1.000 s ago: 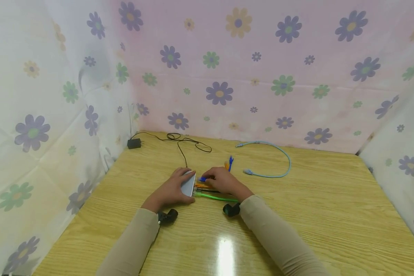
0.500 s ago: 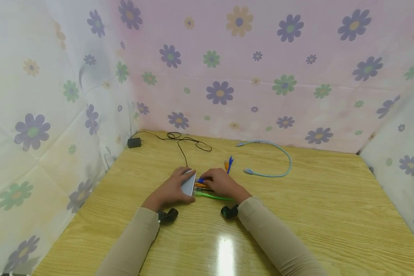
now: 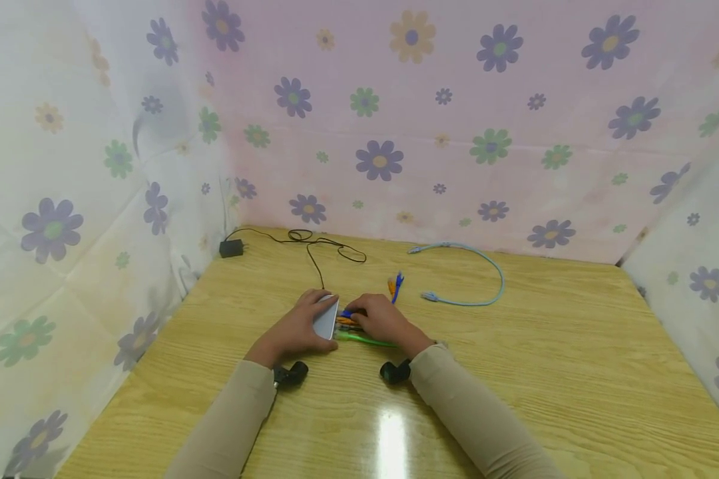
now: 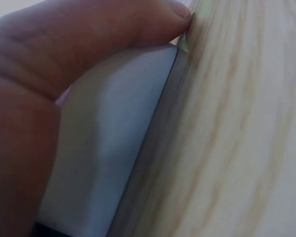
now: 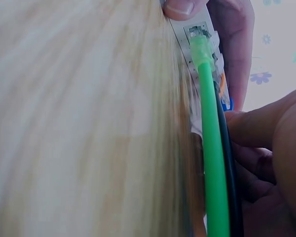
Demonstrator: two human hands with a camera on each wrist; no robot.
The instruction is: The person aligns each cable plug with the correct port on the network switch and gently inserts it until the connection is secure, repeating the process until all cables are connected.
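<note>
A white network switch (image 3: 326, 320) lies on the table, its row of ports facing right. My left hand (image 3: 293, 332) grips it from the left, thumb along the near end and fingers at the far end. With thumb and fingers, my right hand (image 3: 386, 324) pinches a blue ethernet cable (image 3: 347, 313) at its plug, right by the port side. Whether that plug sits in its port cannot be seen. The green ethernet cable (image 5: 212, 133) is plugged into the nearest port. A black cable (image 5: 229, 168) and an orange cable (image 3: 344, 321) run beside it, partly hidden by my right hand.
Behind the switch a thin black cord leads to a power adapter (image 3: 232, 248) at the back left. A light blue ethernet cable (image 3: 502, 279) lies curved at the right back. The free blue plug (image 3: 399, 277) and orange plug (image 3: 391, 286) lie behind my right hand. Patterned cloth (image 3: 443, 166) surrounds the table.
My right hand has shifted slightly left, bringing the blue plug closer to the switch's port side. My left hand and the switch have stayed in place.
</note>
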